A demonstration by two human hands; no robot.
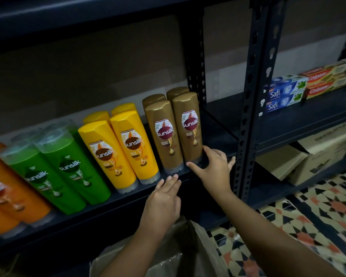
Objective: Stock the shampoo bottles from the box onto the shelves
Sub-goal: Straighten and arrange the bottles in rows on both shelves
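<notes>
Sunsilk shampoo bottles stand cap-down in rows on a dark metal shelf (pixel 128 198): orange ones (pixel 12 194) at the far left, then green (pixel 68 166), yellow (pixel 128 144) and gold-brown (pixel 180 128). My right hand (pixel 214 168) touches the base of the rightmost gold-brown bottle (pixel 190 126), thumb and forefinger spread around its clear cap. My left hand (pixel 164 200) hovers at the shelf's front edge below the other front gold-brown bottle (pixel 166 136), fingers straight, holding nothing. The cardboard box (pixel 180 254) sits below my arms, its inside hidden.
A perforated upright post (pixel 250 108) stands just right of my right hand. Beyond it, toothpaste cartons (pixel 284 94) lie on the neighbouring shelf, with a cardboard carton (pixel 318 150) on the shelf below. Patterned floor tiles (pixel 308 222) show at the lower right.
</notes>
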